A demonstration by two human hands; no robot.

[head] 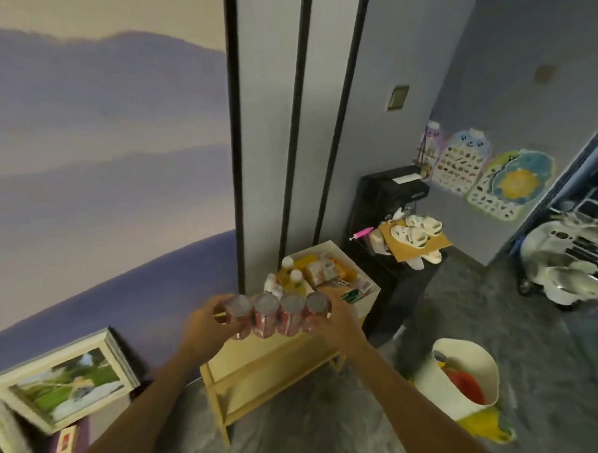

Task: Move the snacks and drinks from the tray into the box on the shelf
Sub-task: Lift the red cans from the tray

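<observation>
A row of several red drink cans (274,315) with silver tops hangs in the air between my hands. My left hand (208,328) grips the left end of the row and my right hand (339,318) grips the right end. Just beyond the cans, a cream box (364,300) stands on a low wooden shelf (262,368). The box holds white-capped yellow bottles (291,276) and snack packets (330,271). No tray is in view.
A framed picture (63,382) leans on the wall at lower left. A white bin (467,378) with red and yellow things stands right of the shelf. Behind the box is a black stand (392,191) with sandals on cardboard (416,235). A toy car (573,265) sits far right.
</observation>
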